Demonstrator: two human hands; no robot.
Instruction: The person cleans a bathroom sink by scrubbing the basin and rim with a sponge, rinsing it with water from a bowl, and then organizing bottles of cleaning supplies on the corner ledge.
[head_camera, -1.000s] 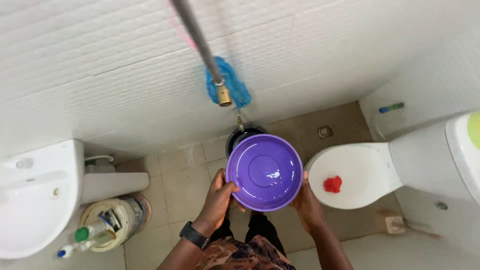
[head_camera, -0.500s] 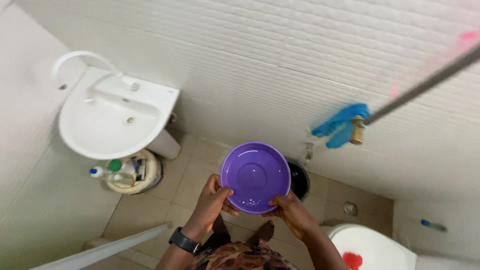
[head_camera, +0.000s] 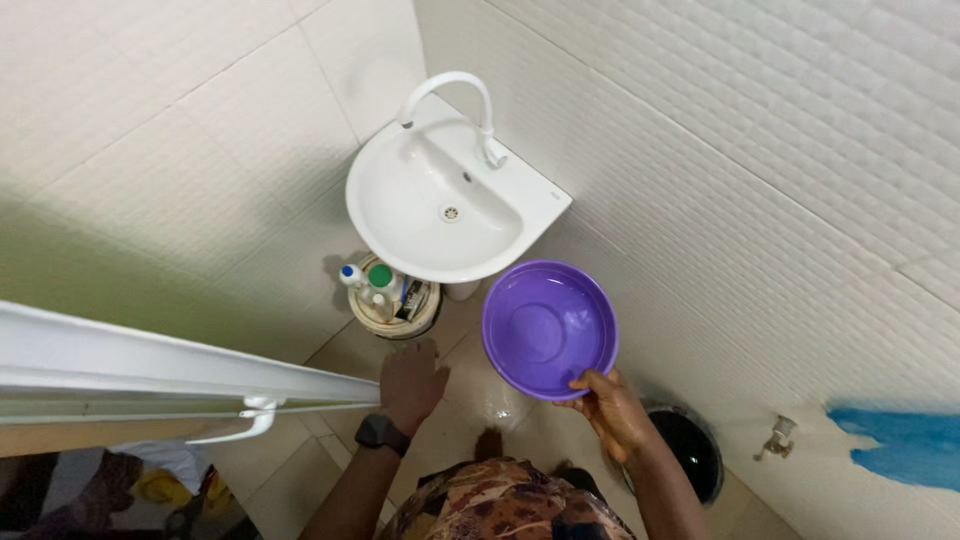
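Head cam: right hand (head_camera: 610, 410) is pinching purple plastic basin (head_camera: 550, 328) by its near rim, above floor, beside white sink (head_camera: 450, 215). Left hand (head_camera: 412, 380) is hanging spread, empty. Basin prob. light, stiff, wet-slick; rim is best hold.

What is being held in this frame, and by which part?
The right hand grips the round purple plastic bowl by its near rim, thumb over the edge. The left hand holds nothing, hanging free with its back to the camera.
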